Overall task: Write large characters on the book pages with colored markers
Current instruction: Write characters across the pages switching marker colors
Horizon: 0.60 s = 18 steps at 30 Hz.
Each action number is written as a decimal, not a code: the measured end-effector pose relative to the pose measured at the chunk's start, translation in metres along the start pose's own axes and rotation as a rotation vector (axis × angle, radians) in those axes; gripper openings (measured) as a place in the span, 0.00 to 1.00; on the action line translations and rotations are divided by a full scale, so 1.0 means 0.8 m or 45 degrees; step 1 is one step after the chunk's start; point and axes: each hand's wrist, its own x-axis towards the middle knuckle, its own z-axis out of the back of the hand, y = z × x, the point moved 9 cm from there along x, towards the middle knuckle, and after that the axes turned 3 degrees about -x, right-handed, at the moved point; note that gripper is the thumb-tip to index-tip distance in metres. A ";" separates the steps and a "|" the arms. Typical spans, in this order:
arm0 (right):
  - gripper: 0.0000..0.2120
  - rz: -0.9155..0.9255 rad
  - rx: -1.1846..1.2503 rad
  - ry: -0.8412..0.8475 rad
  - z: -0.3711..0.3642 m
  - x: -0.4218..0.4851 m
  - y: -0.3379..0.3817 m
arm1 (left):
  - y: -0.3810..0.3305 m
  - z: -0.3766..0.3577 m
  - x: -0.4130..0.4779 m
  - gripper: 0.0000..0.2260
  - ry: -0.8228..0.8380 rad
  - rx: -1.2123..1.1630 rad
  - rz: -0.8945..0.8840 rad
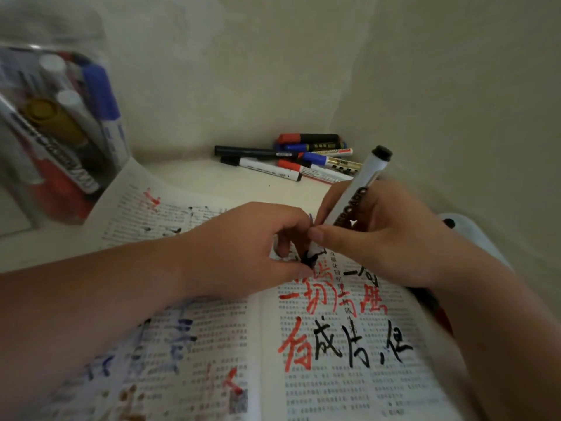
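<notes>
Book (303, 375) open flat on white surface (197, 174), below both hands. Printed pages overwritten with large red, black and blue characters.

Right hand (385, 235): fingers wrapped round white marker (361, 183), black end up.

Left hand (243, 244): fingers curled, pinching marker's black lower end; cap or tip, cannot tell.

Loose markers (297, 159) heaped in wall corner. Bare strip of surface between them and book. Clear tub (57, 132) of markers at book's far left corner.

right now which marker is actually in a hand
The white-barrelled marker with the black end cap, gripped by the right hand over the book. The others lie in the pile at the back or stand in the jar.
</notes>
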 end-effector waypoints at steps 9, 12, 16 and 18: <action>0.18 0.064 0.047 -0.030 0.006 -0.006 0.009 | -0.001 -0.005 0.001 0.07 0.032 -0.016 0.014; 0.10 -0.001 -0.020 0.037 -0.003 -0.004 0.001 | -0.001 -0.005 0.002 0.08 0.036 -0.012 0.012; 0.08 0.008 -0.080 0.044 -0.007 -0.004 -0.001 | -0.004 -0.007 0.003 0.06 0.079 -0.020 0.025; 0.06 -0.004 -0.079 0.054 -0.009 -0.006 -0.002 | -0.003 -0.007 0.004 0.08 0.078 -0.030 0.025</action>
